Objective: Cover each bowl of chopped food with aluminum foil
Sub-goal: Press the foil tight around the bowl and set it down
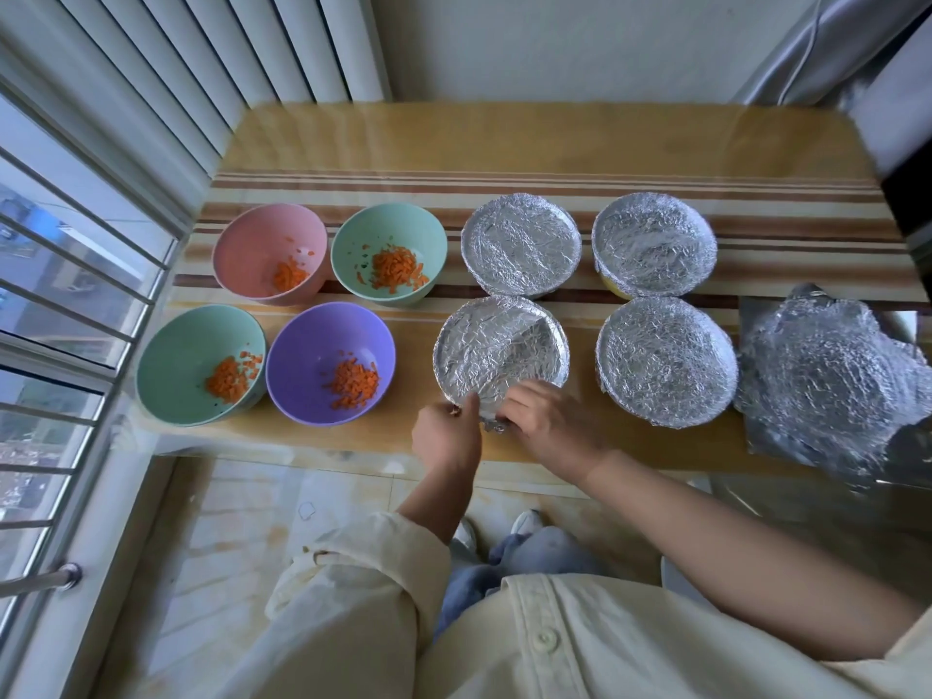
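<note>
Both hands at the near rim of the front-middle bowl (499,340), which sits near the table's front edge. Left hand (446,436) curled, thumb up against the foil cover (484,365), pinching its edge. Right hand (549,421) curled over the same edge, fingers gripping a crumpled bit of foil that sticks out below the rim. Hands almost touching each other. Cover is wrinkled, with a crease across the right half.

Three more covered bowls: back-middle bowl (519,244), back-right bowl (654,244), front-right bowl (665,360), the last one just beside the right hand's bowl. Four open bowls to the left, each with orange chopped bits: pink bowl (252,244) and green bowl (383,229) in the back row, second green bowl (181,355) and purple bowl (312,340) in front. Purple bowl sits near the left hand, not touching. Loose foil sheets (827,380) crumpled at the table's right end, hanging over the front edge.

Table (504,138) is yellowish with brown stripes and a glossy top. Barred window (50,295) on the left, white slats (201,68) behind it, plain wall at the back. Tiled floor (227,522) below, shoes (524,522) visible, cream sleeves (353,572) on both arms.
</note>
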`<state>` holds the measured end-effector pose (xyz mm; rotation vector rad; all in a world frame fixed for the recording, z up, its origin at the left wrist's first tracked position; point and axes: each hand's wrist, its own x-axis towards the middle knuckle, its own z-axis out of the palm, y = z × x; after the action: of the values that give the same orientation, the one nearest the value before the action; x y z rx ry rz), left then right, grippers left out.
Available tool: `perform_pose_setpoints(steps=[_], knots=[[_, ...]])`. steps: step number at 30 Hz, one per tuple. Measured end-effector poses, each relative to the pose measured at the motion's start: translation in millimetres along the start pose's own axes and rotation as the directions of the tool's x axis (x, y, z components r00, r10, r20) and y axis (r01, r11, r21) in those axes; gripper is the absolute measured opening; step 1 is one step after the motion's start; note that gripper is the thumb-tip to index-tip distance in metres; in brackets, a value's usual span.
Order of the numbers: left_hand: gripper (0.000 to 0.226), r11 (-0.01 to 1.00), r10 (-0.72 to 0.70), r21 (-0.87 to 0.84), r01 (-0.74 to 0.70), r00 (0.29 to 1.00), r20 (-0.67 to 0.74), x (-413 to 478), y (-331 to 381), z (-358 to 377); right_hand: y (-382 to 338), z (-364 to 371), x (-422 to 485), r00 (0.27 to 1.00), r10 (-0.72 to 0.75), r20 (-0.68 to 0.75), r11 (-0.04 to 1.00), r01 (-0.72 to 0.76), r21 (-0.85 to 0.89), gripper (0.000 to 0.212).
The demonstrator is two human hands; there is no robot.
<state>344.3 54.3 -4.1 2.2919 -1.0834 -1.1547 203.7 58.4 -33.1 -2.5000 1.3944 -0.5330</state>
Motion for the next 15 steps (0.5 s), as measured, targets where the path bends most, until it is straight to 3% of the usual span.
perform_pose_setpoints(steps=[15], knots=[[0.042, 0.995, -0.052, -0.089, 0.054, 0.998, 0.022, -1, 2, 9, -8, -2, 7, 1.0, -0.013, -0.024, 0.999, 0.014, 0.041, 0.018]])
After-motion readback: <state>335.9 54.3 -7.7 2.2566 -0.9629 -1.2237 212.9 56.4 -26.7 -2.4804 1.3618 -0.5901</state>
